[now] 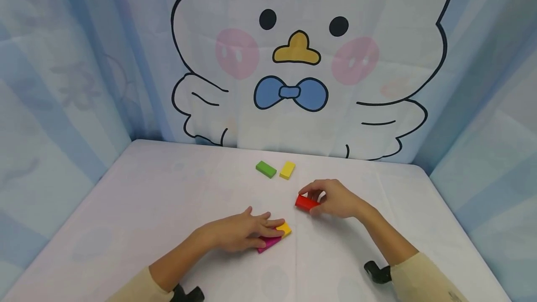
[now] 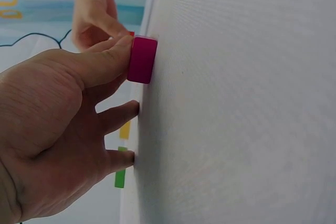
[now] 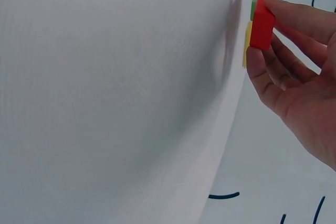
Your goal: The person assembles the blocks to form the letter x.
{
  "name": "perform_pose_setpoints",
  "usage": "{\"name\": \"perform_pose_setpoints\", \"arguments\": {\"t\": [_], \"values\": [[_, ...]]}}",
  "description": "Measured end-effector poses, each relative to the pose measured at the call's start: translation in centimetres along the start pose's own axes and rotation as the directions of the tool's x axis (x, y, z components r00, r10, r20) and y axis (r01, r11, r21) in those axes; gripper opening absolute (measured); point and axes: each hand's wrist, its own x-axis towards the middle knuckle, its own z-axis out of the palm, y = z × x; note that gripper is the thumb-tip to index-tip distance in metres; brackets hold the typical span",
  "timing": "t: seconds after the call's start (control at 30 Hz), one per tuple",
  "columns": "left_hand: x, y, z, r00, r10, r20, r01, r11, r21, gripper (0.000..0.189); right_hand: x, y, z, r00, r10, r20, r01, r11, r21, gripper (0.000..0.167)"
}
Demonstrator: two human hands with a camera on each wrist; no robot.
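The red block looks light and stiff, likely wood or plastic, with smooth faces that may slip a little yet should not break easily; its opposite long sides seem the best place to take hold. The right hand has its thumb and fingers pinched on it, just clear of the bench. The magenta block should handle the same way; it lies on the bench, gripped between the left hand's thumb and forefinger, with the other fingers spread apart. An orange-yellow block appears to meet its far end, partly hidden by fingers. These 3 are small, plain-coloured oblongs with flat faces and crisp edges. Farther back, a green block and a yellow block lie flat, near each other but apart.
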Motion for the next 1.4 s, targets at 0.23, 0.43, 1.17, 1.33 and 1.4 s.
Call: {"name": "perform_pose_setpoints", "arguments": {"t": [0.23,0.43,1.17,1.33,1.4], "values": [[0.0,0.1,0.0,1.000,0.004,0.000,-0.004,1.000,-0.009,0.049,-1.0,-0.8,0.4,0.999,-0.018,0.028,0.018,1.000,0.016,0.044],[0.0,0.1,0.0,1.000,0.006,-0.006,-0.006,1.000,-0.003,0.050,-1.8,-1.7,0.7,0.998,-0.026,0.058,0.025,0.999,0.023,0.042],[0.2,0.0,0.2,1.000,0.001,-0.013,-0.001,1.000,-0.005,0.050,-4.6,-3.7,2.7,0.986,-0.009,0.165,0.003,0.999,0.037,0.037],[0.2,0.0,0.2,1.000,0.003,-0.016,-0.003,1.000,-0.008,0.049,-4.9,-3.5,3.4,0.987,-0.043,0.154,0.041,0.999,0.016,0.039],[0.2,0.0,0.3,1.000,0.002,-0.016,-0.002,1.000,-0.006,0.050,-5.0,-3.5,3.5,0.988,-0.047,0.150,0.046,0.999,0.012,0.040]]}}
